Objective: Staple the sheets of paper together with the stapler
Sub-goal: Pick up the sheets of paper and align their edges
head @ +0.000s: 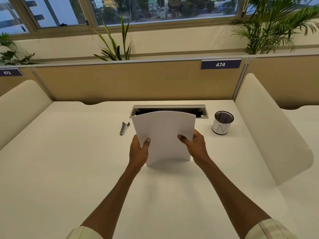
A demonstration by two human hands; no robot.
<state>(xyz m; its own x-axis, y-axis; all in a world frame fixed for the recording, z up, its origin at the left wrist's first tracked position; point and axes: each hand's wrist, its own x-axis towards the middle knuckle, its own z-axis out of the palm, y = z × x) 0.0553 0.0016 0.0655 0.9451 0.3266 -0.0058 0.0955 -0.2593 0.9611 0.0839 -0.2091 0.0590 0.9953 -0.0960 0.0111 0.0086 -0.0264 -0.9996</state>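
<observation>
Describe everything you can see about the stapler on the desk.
The stapler is small and slim, grey metal by its look, with a dark part at its far end. It lies on the white desk, slanting away to the right, just left of the sheets of paper. Nothing touches it: the left hand and right hand grip the paper instead. Finer detail is too small to tell.

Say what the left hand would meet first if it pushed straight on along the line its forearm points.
Probably the sheets of paper that the left hand already grips; beyond them, the cable tray, though depth is unclear.
</observation>
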